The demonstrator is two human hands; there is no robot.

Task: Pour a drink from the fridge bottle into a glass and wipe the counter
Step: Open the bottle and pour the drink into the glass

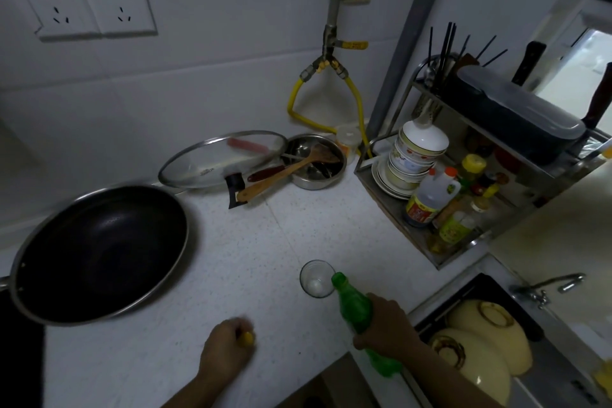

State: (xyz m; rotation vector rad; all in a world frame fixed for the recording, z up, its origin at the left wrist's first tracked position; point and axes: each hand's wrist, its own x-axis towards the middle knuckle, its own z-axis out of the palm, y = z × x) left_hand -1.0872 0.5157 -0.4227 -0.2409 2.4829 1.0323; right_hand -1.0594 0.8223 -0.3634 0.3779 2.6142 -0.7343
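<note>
Your right hand (385, 325) fingers wrap the light, slippery bottle (356, 305) mid-body, mouth at the fragile glass (317, 278); left hand (227, 346) pinches its yellow cap (246, 338).

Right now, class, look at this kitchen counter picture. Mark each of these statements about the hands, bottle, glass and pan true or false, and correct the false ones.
1. The right hand holds a green bottle. True.
2. The bottle's mouth is tipped toward the glass. True.
3. The glass is full to the brim. False: it looks nearly empty.
4. The left hand lies open and flat. False: it is closed on a small yellow cap.
5. The pan holds food. False: it is empty.
</note>
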